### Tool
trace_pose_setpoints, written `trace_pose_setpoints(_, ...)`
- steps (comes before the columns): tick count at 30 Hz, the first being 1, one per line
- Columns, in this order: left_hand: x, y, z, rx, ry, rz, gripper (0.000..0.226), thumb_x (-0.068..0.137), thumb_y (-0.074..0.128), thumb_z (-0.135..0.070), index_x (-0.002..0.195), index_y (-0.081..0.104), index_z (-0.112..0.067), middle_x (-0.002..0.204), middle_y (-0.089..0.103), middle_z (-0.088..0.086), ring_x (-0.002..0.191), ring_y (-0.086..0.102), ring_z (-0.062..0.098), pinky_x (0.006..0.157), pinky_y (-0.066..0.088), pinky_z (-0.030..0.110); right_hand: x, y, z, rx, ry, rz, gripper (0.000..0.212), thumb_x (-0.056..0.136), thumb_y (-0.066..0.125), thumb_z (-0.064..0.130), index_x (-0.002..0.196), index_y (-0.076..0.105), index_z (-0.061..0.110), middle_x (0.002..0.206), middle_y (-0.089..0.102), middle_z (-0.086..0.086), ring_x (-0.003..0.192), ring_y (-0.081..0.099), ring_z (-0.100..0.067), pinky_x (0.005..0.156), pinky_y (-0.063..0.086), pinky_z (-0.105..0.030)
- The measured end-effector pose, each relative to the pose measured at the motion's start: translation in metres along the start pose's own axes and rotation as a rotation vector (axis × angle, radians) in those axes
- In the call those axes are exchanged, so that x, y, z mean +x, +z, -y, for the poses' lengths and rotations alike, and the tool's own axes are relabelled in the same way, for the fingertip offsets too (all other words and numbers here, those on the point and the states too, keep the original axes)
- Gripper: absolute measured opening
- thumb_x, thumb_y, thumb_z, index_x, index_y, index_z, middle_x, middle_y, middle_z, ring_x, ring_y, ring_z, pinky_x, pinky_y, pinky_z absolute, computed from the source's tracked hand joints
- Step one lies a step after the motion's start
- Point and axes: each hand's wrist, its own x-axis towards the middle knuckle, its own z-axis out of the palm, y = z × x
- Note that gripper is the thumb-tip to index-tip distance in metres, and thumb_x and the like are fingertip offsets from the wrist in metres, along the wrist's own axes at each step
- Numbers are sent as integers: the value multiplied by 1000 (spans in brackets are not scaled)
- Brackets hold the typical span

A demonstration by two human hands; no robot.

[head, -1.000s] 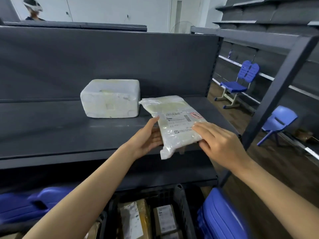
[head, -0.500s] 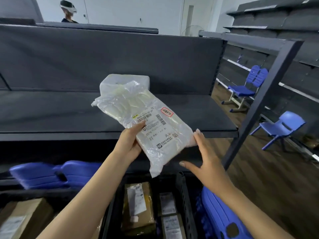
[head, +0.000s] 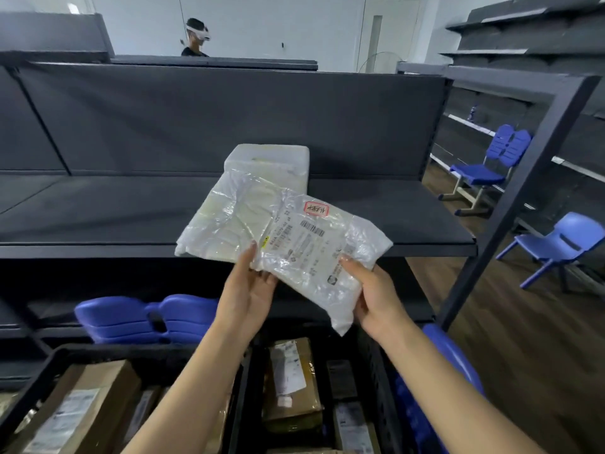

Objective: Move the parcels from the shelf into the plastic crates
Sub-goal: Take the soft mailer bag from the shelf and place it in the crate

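A flat white plastic-wrapped parcel (head: 281,231) with a shipping label and a red sticker hangs in the air in front of the dark shelf (head: 393,211). My left hand (head: 245,286) grips its lower left edge, thumb on top. Its lower right edge is gripped by my right hand (head: 373,296). Behind it, a white foam box (head: 271,158) stands on the shelf, partly hidden by the parcel. Below my arms are two black plastic crates, one at the left (head: 45,365) and one in the middle (head: 376,371), both holding brown cardboard parcels.
Blue plastic chairs lie on the lower shelf (head: 147,316), and one blue chair (head: 455,371) is at the right of the middle crate. Two more blue chairs (head: 556,244) stand on the wooden floor at right. A dark shelf post (head: 510,204) slants down. A person (head: 196,37) stands beyond the shelf.
The parcel left the shelf and is now held up over the crates. My right hand, apart from it half a second ago, has taken hold of its lower right edge. My view moved back and left.
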Motion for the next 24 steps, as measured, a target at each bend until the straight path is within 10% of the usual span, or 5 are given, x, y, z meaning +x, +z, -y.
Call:
trace_pose_setpoints(5, -14, -62, -51, -102, 48, -75, 69, 76, 60, -47, 129, 54, -4, 124, 65, 11, 115, 62, 23, 106, 41, 35, 6, -15, 28, -159, -7, 42, 43, 70, 70, 18, 111, 64, 8, 108, 71, -14, 92, 71, -28, 74, 56, -38)
trace_pose_setpoints(9, -18, -80, -83, 219, -64, 15, 49, 89, 48, -47, 103, 74, -7, 81, 69, 4, 57, 59, 10, 62, 55, 17, 6, -20, 39, -284, 10, 146, 35, 70, 68, 18, 103, 66, 9, 97, 74, -9, 84, 72, -24, 65, 58, -33)
trace_pose_setpoints(13, -20, -74, -81, 637, -74, -92, 19, 91, 55, -22, 92, 68, -8, 70, 67, 3, 42, 52, 7, 36, 41, 15, 7, -21, 44, -361, 3, 217, 30, 74, 67, 15, 104, 67, 9, 101, 73, -10, 91, 71, -26, 72, 58, -36)
trace_pose_setpoints(24, -17, -83, -78, 693, -116, -37, 15, 86, 60, -15, 89, 69, -3, 80, 73, 8, 61, 69, 11, 52, 55, 17, 21, -46, 42, -409, -114, -35, 30, 87, 64, 25, 116, 62, 17, 94, 72, 3, 86, 67, -13, 72, 51, -27)
